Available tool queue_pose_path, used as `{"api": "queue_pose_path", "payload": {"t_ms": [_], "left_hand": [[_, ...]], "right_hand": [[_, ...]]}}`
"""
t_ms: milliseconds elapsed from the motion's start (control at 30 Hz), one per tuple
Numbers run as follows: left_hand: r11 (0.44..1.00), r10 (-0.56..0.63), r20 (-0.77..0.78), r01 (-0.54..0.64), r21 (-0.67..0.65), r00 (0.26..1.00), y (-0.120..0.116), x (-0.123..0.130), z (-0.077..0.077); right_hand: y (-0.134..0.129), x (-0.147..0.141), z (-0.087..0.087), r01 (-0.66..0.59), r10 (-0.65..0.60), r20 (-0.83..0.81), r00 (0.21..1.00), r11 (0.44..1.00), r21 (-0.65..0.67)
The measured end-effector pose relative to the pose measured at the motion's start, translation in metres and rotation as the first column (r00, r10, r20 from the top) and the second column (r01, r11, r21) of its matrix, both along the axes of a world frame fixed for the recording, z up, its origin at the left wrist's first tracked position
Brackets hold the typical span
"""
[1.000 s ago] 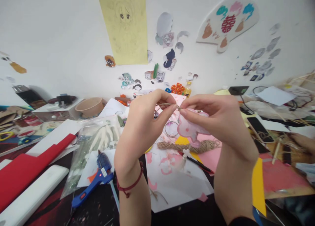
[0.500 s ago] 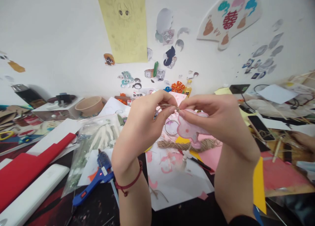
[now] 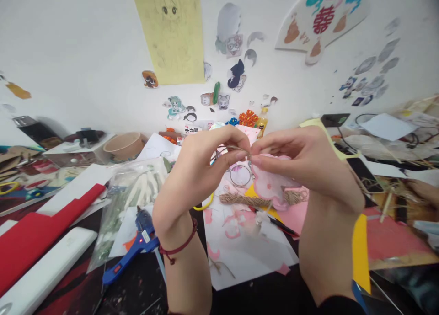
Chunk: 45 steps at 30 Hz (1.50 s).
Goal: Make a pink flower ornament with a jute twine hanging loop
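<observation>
Above the middle of the table, my left hand (image 3: 206, 162) pinches a thin strand of twine (image 3: 232, 146) between thumb and forefinger. My right hand (image 3: 302, 162) is closed right beside it, thumb and forefinger pressed on the same twine where the fingertips meet. A pink, wavy-edged cutout (image 3: 269, 184) hangs below my right fingers; whether they also grip its edge is hidden. Beneath lie a bundle of twine (image 3: 242, 200), a metal ring (image 3: 240, 175) and a white sheet (image 3: 255, 264) with pink scraps. A dark pen (image 3: 283, 226) rests near the bundle.
A blue glue gun (image 3: 132, 255) with a lit red light lies left of my forearm. Farther left are a plastic bag (image 3: 111, 210), a red strip (image 3: 37, 237) and a long white object (image 3: 51, 269). At right are a phone (image 3: 365, 172) and another person's hand (image 3: 423, 189).
Both hands stay pinched together, shifting very slightly. The pink cutout has moved a little right and down, and more of the yellow loop beside my left forearm shows. The view has tilted slightly.
</observation>
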<state>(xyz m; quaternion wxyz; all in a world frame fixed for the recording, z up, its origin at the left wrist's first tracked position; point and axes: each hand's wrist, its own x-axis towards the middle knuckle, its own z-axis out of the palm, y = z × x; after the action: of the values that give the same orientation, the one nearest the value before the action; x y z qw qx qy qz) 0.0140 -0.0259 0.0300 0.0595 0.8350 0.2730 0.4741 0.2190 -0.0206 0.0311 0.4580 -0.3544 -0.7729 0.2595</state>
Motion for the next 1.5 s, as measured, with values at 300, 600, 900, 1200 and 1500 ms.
{"api": "queue_pose_path", "payload": {"t_ms": [300,600,900,1200,1500], "left_hand": [[0.998,-0.052,-0.003,0.052,0.021,0.999,0.005,-0.002,-0.002],[0.997,-0.058,-0.01,0.058,0.046,0.998,0.007,-0.003,-0.002],[0.989,-0.051,-0.032,0.055,0.137,0.998,0.008,-0.006,-0.003],[0.976,-0.067,0.038,0.057,0.209,0.997,0.01,-0.008,-0.001],[0.986,0.026,0.041,-0.032,0.165,0.999,0.004,-0.011,-0.003]], "right_hand": [[0.008,0.004,-0.002,-0.099,0.085,-0.074,0.994,0.972,-0.213],[0.02,0.004,-0.004,-0.272,0.225,-0.171,0.959,0.897,-0.347],[0.025,-0.005,-0.003,-0.422,0.329,-0.287,0.9,0.823,-0.38],[0.022,-0.013,-0.005,-0.485,0.328,-0.375,0.867,0.726,-0.487],[0.019,-0.019,-0.007,-0.578,0.373,-0.455,0.809,0.65,-0.494]]}}
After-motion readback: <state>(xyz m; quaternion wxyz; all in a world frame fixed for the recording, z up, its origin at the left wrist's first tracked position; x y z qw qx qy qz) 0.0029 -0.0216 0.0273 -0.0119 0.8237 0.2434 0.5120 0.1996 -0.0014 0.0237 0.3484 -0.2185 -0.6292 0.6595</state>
